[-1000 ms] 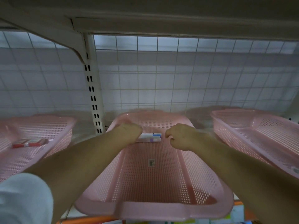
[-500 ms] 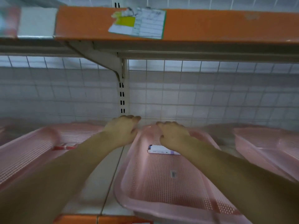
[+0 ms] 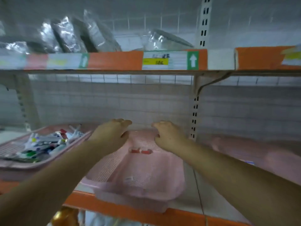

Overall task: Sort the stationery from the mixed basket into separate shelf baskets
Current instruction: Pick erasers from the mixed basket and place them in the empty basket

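**While both hands hang empty, the heap waits off to the left**

As the view swings and blurs, the left hand (image 3: pixel 112 136) and right hand (image 3: pixel 167 136) hover side by side over the far end of the middle basket (image 3: pixel 146 173). Fingers are loosely bent on both, and nothing can be seen in either. Just below and between them lies a small red item (image 3: pixel 141 151), alone on the mesh floor. The mixed basket (image 3: pixel 32 166) sits outboard of the left hand, its stationery (image 3: pixel 44 144) piled in a loose tangle of pens and markers. Beyond the right hand there's another pink basket (image 3: pixel 260 152), too smeared to read.

Now the danger. That pile looks interlocked, so pulling one pen could likely drag its neighbours over the low rim nearest the left wrist. The middle basket's near end seems to overhang the orange shelf lip (image 3: pixel 114 207) beneath the forearms, so a forearm brushing it could tip it. And with pens this alike, a hurried grab risks the wrong basket.
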Motion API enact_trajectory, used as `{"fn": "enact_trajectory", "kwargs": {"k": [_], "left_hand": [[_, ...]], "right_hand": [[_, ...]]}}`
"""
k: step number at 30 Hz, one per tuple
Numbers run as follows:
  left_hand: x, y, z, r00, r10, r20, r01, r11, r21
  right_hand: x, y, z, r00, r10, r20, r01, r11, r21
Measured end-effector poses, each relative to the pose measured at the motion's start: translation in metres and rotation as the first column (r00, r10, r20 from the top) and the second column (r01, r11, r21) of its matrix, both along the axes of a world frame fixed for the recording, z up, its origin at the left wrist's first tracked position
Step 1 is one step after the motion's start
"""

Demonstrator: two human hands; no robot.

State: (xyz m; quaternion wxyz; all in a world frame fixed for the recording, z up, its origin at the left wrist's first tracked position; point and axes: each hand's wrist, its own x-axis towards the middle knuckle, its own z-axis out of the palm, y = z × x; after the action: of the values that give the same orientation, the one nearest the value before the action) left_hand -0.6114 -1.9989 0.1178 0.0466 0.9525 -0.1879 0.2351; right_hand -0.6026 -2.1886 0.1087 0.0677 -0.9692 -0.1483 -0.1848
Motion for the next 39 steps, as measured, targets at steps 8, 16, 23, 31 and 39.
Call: {"fn": "enact_trajectory", "kwargs": {"k": [8, 16, 23, 31, 39], "left_hand": [[-0.027, 0.196, -0.003, 0.980, 0.199, 0.019, -0.197, 0.977, -0.079], [-0.031, 0.306, -0.031, 0.946, 0.319, -0.055, -0.324, 0.932, -0.164], [0.020, 0.356, -0.049, 0.935, 0.334, -0.122, -0.351, 0.920, -0.175], [0.102, 0.382, -0.052, 0.960, 0.240, -0.142, -0.272, 0.920, -0.282], [0.154, 0.399, -0.055, 0.973, 0.091, -0.210, -0.173, 0.893, -0.415]], "right_hand": [[0.015, 0.182, -0.002, 0.990, 0.133, 0.041, -0.130, 0.989, -0.072], [0.044, 0.298, -0.007, 0.972, 0.237, -0.004, -0.229, 0.937, -0.263], [0.102, 0.355, -0.015, 0.972, 0.220, -0.084, -0.236, 0.915, -0.328], [0.173, 0.400, -0.039, 0.959, 0.226, -0.173, -0.274, 0.896, -0.350], [0.191, 0.425, -0.056, 0.944, 0.301, -0.135, -0.329, 0.888, -0.320]]}}
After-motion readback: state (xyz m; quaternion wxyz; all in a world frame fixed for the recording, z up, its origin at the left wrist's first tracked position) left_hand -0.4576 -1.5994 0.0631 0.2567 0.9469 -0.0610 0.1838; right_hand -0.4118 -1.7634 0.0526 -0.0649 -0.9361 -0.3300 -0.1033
